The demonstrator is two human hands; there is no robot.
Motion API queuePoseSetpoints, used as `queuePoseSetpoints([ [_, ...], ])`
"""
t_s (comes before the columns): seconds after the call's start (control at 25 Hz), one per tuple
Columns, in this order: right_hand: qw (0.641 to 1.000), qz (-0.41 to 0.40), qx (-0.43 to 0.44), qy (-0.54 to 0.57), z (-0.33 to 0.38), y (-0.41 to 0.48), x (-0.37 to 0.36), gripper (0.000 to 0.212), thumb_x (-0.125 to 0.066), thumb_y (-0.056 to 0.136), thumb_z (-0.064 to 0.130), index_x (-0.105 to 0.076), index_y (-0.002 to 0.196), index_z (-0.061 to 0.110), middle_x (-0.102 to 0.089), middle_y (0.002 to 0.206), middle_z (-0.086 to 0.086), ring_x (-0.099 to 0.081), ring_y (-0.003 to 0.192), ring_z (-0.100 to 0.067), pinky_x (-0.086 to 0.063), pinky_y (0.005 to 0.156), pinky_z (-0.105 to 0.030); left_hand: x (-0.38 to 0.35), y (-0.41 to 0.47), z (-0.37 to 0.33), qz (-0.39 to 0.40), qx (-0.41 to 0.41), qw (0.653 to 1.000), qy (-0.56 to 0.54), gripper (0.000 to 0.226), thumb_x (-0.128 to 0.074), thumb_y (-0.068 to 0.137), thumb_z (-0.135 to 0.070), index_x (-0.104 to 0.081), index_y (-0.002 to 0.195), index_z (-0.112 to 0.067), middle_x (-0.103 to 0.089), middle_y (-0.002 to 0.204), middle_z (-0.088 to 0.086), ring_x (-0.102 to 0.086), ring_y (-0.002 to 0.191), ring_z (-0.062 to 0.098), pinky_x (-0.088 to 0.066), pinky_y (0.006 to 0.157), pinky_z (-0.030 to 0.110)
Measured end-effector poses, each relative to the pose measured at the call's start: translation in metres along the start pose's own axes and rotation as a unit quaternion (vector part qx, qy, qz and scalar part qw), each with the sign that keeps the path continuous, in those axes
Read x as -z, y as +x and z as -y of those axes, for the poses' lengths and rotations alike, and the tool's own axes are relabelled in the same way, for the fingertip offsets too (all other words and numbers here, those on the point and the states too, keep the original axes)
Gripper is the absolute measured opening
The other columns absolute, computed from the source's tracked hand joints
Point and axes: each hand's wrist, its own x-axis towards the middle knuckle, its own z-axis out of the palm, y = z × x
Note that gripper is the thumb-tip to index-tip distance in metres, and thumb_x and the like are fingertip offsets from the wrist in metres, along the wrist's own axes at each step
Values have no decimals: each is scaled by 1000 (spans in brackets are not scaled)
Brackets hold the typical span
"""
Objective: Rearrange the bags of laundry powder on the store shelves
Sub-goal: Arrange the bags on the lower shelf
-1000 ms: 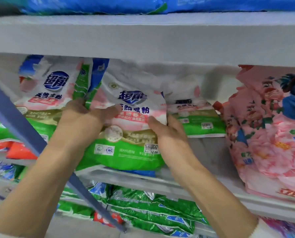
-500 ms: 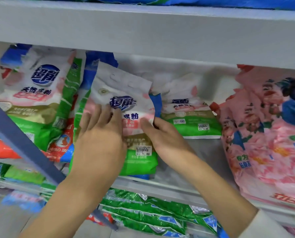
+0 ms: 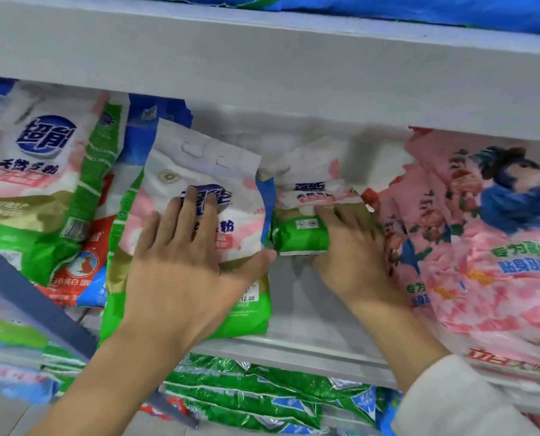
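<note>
Because these bags are soft pouches of loose powder, I expect them to sag and shift weight wherever they are not supported, and the glossy film looks slippery. I would take each by its sides low down, near the full green part, not by the thin sealed top.

The front bag (image 3: 199,165) leans upright under my left hand (image 3: 183,262), which lies flat on its face. The fingers are spread and straight, the thumb reaches out to the bag's right edge, and it presses rather than grasps.

My right hand (image 3: 353,250) reaches deeper along the shelf (image 3: 309,313), forearm stretched forward. Its fingers bend over the lower green end of the rear bag (image 3: 303,239), which sits just right of the left thumb; this looks like a grip, though the thumb is hidden.

A large pink bag (image 3: 482,247) crowds the outer side of the right wrist. Another white and green bag (image 3: 35,184) stands well off to the left of the left hand.
</note>
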Motion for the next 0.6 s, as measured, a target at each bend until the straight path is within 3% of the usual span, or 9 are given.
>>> queuePoseSetpoints([
  [0.12,999,-15,10,-39,-1,1,-9,84,-80,76,34,-41,150,26,-42,150,-6,-35,141,-32,-26,113,-49,-2,0,-1,-12,6,1000,4,96,-37,83,-78,-47,147,-8,-43,154,17,-41,142,32,-31,116,49],
  [0.24,995,-30,23,-94,-4,2,-14,76,-75,83,38,-39,149,28,-41,148,-5,-33,140,-30,-27,110,-53,-3,2,-2,-11,21,1000,5,96,-34,82,-78,-46,148,-9,-41,156,16,-39,144,31,-28,118,48],
  [0.4,988,-72,26,-136,1,5,-26,61,-80,76,20,-57,133,18,-59,124,-13,-55,116,-35,-38,94,-53,-6,0,-2,-16,20,1000,3,97,-33,82,-79,-45,149,-9,-41,156,16,-40,144,31,-29,118,48],
  [0.52,975,-90,19,-203,11,5,-20,51,-82,70,17,-65,119,11,-66,103,-15,-63,93,-38,-47,87,-50,-6,1,-3,-23,25,999,-3,97,-34,81,-79,-46,149,-10,-41,156,15,-39,144,30,-29,118,48],
  [0.6,968,-81,0,-236,23,-7,-9,40,-69,74,13,-68,114,10,-68,100,-16,-65,86,-38,-50,81,-49,-6,1,-3,-24,30,999,-10,97,-34,80,-79,-46,149,-11,-41,156,15,-39,144,30,-29,118,47],
])
